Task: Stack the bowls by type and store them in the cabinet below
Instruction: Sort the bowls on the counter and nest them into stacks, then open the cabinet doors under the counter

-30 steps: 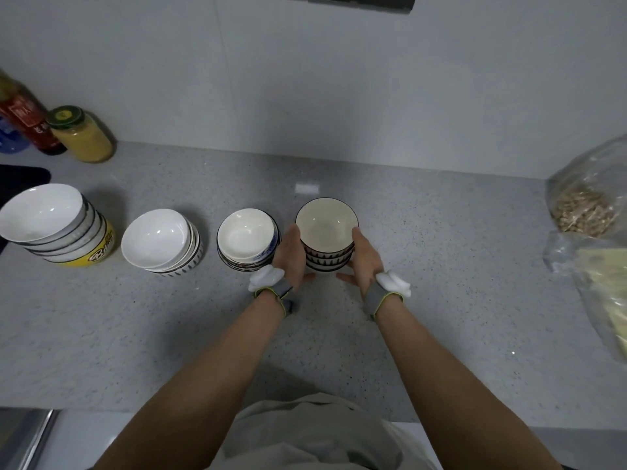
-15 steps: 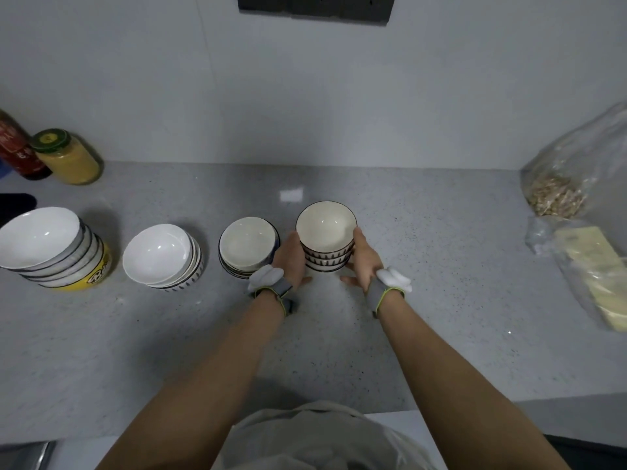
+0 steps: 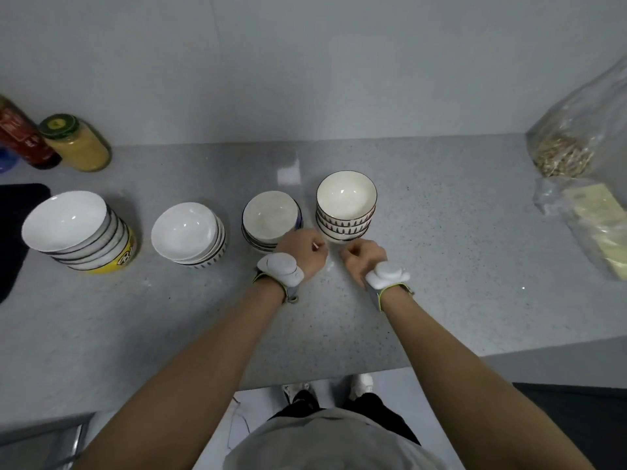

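While both arms reach up from the bottom of the frame, the two hands sit side by side near the middle, just below the bowls. The left hand [image 3: 303, 247] is curled into a loose fist with its back facing up, and it holds nothing. It is right next to the blue-edged bowl stack [image 3: 271, 220]; I cannot tell if it touches it. The right hand [image 3: 363, 257] is curled shut too, holds nothing, and sits just below the patterned bowl stack [image 3: 346, 208]. Each wrist wears a grey band with a white lump on top.

Four stacks of bowls stand in a row on the grey surface [image 3: 441, 266]. The patterned one is at the middle, a bit right. The blue-edged one is just left of it. Further left is a white bowl stack [image 3: 187, 232]. At the far left is a tall stack [image 3: 79, 230] with a yellow bowl at the bottom.

A yellow jar [image 3: 76, 144] and a red bottle [image 3: 23, 137] stand at the upper left. Clear bags [image 3: 583, 157] lie at the right edge.
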Demonstrator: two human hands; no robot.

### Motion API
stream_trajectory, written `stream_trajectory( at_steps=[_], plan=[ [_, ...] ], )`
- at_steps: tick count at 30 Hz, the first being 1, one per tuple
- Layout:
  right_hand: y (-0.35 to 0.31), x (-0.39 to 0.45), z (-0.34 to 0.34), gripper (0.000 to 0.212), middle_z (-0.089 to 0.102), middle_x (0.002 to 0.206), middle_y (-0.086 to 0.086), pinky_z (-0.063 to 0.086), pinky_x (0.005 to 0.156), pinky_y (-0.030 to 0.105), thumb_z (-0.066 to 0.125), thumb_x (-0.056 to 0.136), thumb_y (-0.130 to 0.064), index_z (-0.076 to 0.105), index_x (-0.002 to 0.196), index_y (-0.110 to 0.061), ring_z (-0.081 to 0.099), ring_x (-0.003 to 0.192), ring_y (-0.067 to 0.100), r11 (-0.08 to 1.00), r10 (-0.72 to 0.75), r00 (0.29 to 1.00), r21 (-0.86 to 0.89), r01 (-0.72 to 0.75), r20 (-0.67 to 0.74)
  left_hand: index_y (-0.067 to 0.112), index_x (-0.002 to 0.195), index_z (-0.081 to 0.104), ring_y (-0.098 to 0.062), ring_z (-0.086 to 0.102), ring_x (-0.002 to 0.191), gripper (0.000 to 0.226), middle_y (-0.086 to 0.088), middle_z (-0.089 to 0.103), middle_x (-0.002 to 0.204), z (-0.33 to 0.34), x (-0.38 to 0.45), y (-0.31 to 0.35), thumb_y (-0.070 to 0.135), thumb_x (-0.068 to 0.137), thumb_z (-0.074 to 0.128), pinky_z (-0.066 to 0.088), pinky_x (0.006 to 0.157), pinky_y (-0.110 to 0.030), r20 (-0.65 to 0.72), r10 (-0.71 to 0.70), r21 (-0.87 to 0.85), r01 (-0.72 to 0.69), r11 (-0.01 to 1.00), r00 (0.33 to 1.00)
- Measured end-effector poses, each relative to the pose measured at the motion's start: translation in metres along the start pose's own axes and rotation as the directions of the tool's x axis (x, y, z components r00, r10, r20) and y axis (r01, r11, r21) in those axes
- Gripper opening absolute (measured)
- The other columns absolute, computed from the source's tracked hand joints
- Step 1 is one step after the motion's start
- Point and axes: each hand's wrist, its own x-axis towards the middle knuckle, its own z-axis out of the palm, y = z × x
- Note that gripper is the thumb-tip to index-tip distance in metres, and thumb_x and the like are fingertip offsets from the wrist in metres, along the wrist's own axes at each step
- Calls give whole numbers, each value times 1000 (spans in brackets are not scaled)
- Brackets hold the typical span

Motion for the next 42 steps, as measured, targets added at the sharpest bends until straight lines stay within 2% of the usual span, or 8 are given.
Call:
stream_trajectory(
  at_steps=[6, 10, 18, 27, 32, 38, 40, 42],
  plan=[
    [-29, -21, 5, 20, 70, 97, 7, 50, 77, 29, 58, 87, -27, 69, 95, -12, 63, 94, 27, 956, -203, 974, -194, 219, 100, 14, 100, 69, -23, 63, 97, 22, -5, 69, 107, -19, -29, -14, 29, 91, 56, 47, 77, -28, 111, 48, 143, -64, 988, 993],
    [-47, -45, 11, 25, 67, 110, 9, 47, 81, 29, 57, 90, -28, 66, 108, -13, 61, 105, 28, 908, -262, 955, -298, 294, 141, 14, 103, 70, -23, 64, 99, 24, -5, 70, 109, -33, -64, -22, 30, 90, 57, 47, 77, -25, 82, 6, 217, -24, 976, 997],
    [-17, -146, 54, 26, 68, 109, 9, 53, 84, 34, 57, 89, -28, 64, 110, -14, 63, 100, 29, 916, -293, 943, -235, 324, 158, 15, 100, 68, -24, 64, 96, 21, -4, 69, 105, -21, -180, -51, 32, 89, 60, 45, 76, -24, 87, -87, 185, 69, 980, 992],
    [3, -242, 114, 24, 68, 108, 8, 54, 81, 32, 54, 90, -24, 66, 108, -15, 64, 97, 28, 948, -208, 960, -204, 245, 185, 10, 104, 67, -25, 63, 100, 25, -8, 67, 111, 5, -280, -105, 29, 91, 58, 45, 78, -24, 156, -193, 152, 170, 974, 969],
    [-18, -270, 146, 20, 70, 98, 6, 54, 75, 32, 54, 87, -25, 68, 98, -17, 65, 92, 30, 964, -161, 978, -194, 184, 130, 16, 95, 67, -20, 65, 92, 20, -3, 69, 103, -11, -313, -156, 33, 88, 59, 50, 78, -26, 145, -223, 89, 212, 973, 964],
    [-60, -306, 231, 20, 71, 95, 8, 51, 75, 30, 55, 86, -25, 70, 92, -13, 64, 92, 28, 967, -128, 970, -191, 169, 208, 24, 84, 67, -18, 64, 84, 11, 3, 69, 97, -42, -364, -239, 31, 84, 58, 54, 80, -29, 134, -286, -12, 290, 957, 949],
    [-67, -311, 258, 22, 71, 87, 10, 52, 70, 32, 56, 84, -21, 70, 88, -5, 64, 81, 26, 990, -62, 978, -113, 86, 201, 19, 87, 69, -21, 65, 85, 15, 0, 69, 95, -48, -377, -262, 27, 84, 56, 55, 78, -29, 146, -300, -27, 307, 951, 943],
    [-74, -313, 282, 20, 66, 80, 13, 50, 63, 31, 56, 82, -15, 68, 85, 1, 59, 68, 22, 986, 92, 975, 120, -118, 202, 15, 92, 70, -26, 66, 88, 18, -4, 70, 96, -54, -386, -285, 23, 85, 54, 56, 78, -30, 172, -296, -33, 305, 952, 940]
  ],
)
